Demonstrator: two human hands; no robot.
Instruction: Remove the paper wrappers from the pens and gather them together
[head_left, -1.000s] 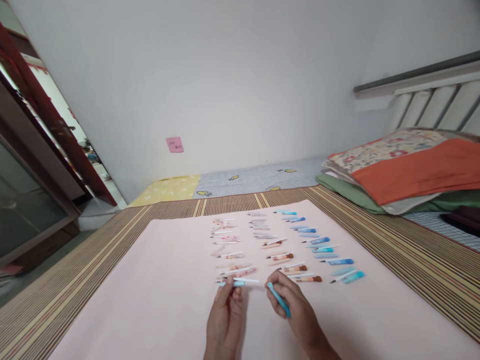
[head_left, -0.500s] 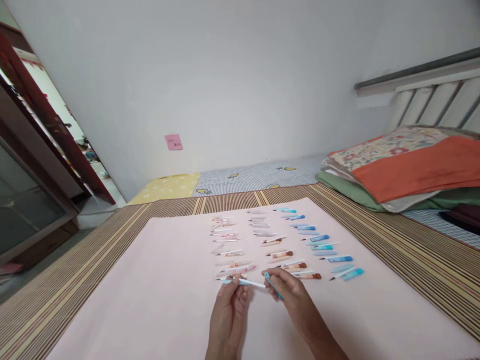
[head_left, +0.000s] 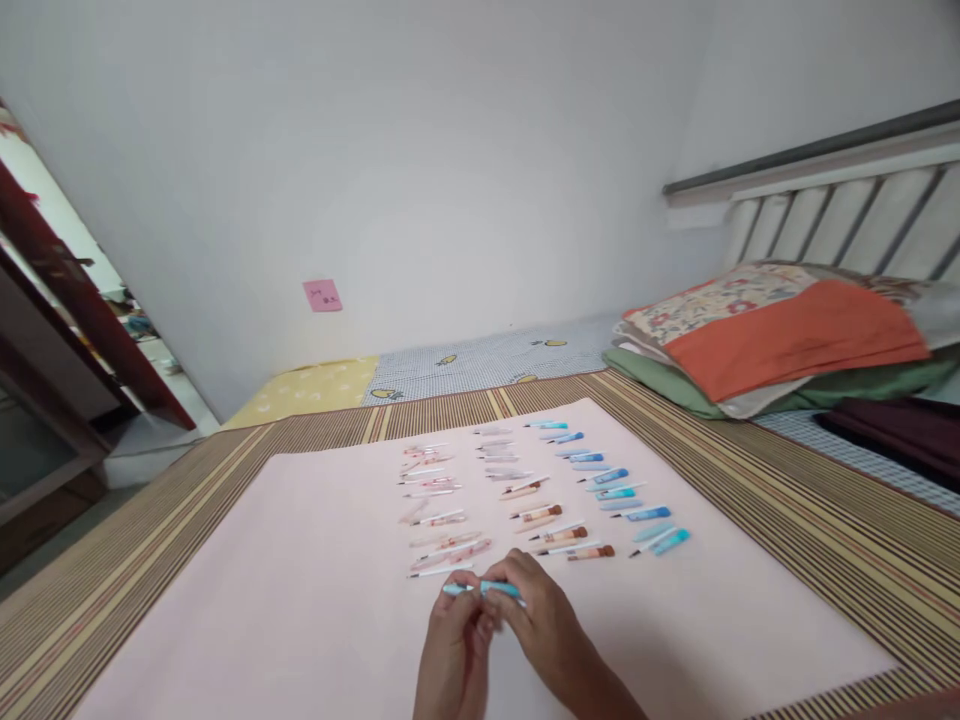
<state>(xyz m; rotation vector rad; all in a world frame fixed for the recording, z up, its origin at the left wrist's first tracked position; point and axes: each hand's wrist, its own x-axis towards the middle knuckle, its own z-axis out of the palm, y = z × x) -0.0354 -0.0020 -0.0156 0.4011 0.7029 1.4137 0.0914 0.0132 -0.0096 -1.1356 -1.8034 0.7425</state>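
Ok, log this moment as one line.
left hand: holds light-blue pen piece | right hand: holds turquoise pen piece | hands: close together | beyond: pen parts in three columns on pink sheet

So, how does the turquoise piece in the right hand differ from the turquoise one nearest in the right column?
The held piece is gripped in the right hand, partly covered; the column piece lies uncovered on the pink sheet. In this view, the held piece slopes down rightward, the column piece up rightward. Both are turquoise.
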